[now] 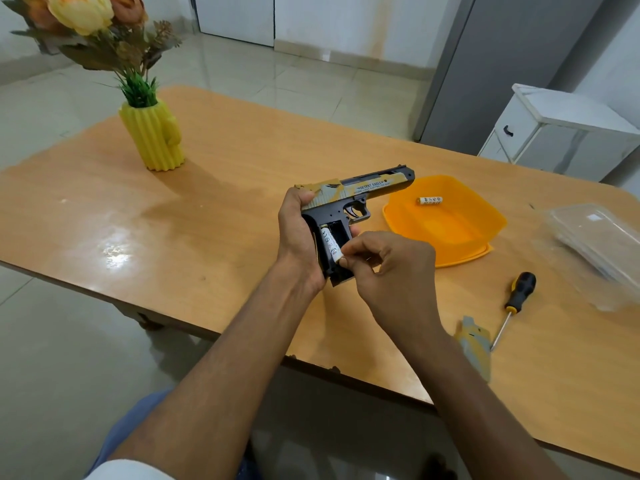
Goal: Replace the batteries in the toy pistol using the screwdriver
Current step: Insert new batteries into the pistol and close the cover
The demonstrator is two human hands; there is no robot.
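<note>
My left hand (298, 237) grips the black and tan toy pistol (360, 194) by its grip, above the wooden table (214, 220), barrel pointing right. The battery compartment in the grip is uncovered. A white battery (329, 242) lies in it, and my right hand (384, 271) pinches the battery's lower end with its fingertips. A second white battery (429, 200) lies in the orange bowl (446, 226) to the right. The black and yellow screwdriver (516, 299) lies on the table at the right. The tan compartment cover (476, 344) lies beside it near the table edge.
A yellow cactus-shaped vase (152, 136) with flowers stands at the back left of the table. A clear plastic box (595, 244) lies at the far right. A white cabinet (561, 129) stands beyond the table.
</note>
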